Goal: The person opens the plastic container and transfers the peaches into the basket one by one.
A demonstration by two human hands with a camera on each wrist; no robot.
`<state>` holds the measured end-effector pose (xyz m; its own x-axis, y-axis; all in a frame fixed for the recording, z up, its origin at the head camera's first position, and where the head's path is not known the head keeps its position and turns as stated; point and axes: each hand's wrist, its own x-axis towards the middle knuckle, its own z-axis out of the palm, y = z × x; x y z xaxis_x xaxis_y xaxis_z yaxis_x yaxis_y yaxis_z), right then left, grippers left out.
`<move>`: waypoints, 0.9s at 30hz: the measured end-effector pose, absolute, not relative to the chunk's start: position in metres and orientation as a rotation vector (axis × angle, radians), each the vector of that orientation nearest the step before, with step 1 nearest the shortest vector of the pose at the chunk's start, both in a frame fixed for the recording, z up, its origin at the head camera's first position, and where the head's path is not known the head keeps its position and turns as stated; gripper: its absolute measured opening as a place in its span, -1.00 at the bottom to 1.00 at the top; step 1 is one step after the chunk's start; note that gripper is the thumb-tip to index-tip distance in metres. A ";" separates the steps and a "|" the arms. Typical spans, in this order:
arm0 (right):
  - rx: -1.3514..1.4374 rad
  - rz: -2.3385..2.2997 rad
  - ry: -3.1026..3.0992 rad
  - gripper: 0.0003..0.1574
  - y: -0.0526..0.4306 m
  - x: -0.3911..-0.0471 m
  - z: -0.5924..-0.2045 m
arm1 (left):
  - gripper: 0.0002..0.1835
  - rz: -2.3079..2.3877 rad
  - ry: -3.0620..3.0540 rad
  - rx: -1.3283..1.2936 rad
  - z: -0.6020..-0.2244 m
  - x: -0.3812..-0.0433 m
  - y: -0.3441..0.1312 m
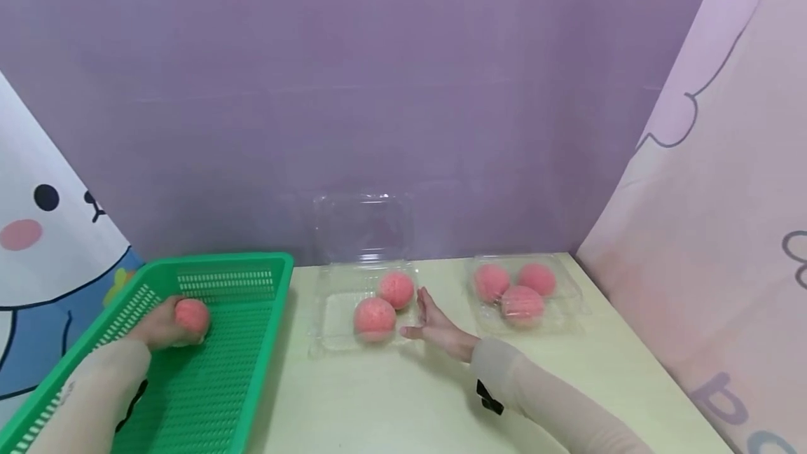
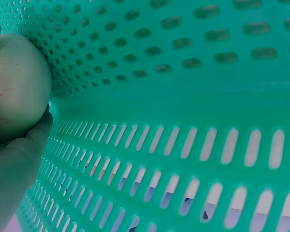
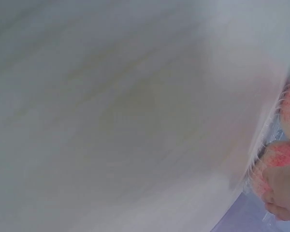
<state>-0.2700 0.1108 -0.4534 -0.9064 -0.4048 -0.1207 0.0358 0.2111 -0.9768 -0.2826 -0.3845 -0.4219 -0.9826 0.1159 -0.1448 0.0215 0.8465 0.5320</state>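
Note:
My left hand [image 1: 165,324] is inside the green basket [image 1: 285,300] and grips a round pink peach [image 1: 192,317]. Up close in the left wrist view, that peach [image 2: 17,87] is pale with red flecks, and thumb and fingers lie around it. My right hand [image 1: 439,328] is at the right side of a clear plastic clamshell box [image 1: 334,317], its fingers spread. Two peaches sit in this box, one toward the back [image 1: 396,290] and one in front [image 1: 375,319]. The right wrist view shows the fingers [image 3: 282,193] against a peach; whether they press on it I cannot tell.
To the right stands another clear box [image 1: 561,314] with three peaches under clear plastic. The open lid [image 1: 364,226] of the middle box stands up against the purple backdrop [image 1: 403,90]. Everything rests on a pale table [image 1: 353,398], with printed cloths at both sides.

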 end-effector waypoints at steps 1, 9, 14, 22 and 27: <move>-0.345 -1.743 2.139 0.24 0.110 -0.269 -0.453 | 0.12 0.819 2.855 0.107 -0.422 -0.282 -0.385; -0.321 -1.734 2.151 0.23 0.108 -0.269 -0.450 | 0.14 0.802 2.858 0.104 -0.415 -0.282 -0.383; -0.309 -1.725 2.159 0.22 0.108 -0.269 -0.450 | 0.12 0.792 2.855 0.111 -0.410 -0.280 -0.379; -0.303 -1.743 2.155 0.23 0.106 -0.269 -0.448 | 0.02 0.759 2.853 0.147 -0.402 -0.277 -0.379; -0.308 -1.744 2.143 0.23 0.107 -0.268 -0.449 | 0.04 0.735 2.808 0.133 -0.389 -0.276 -0.374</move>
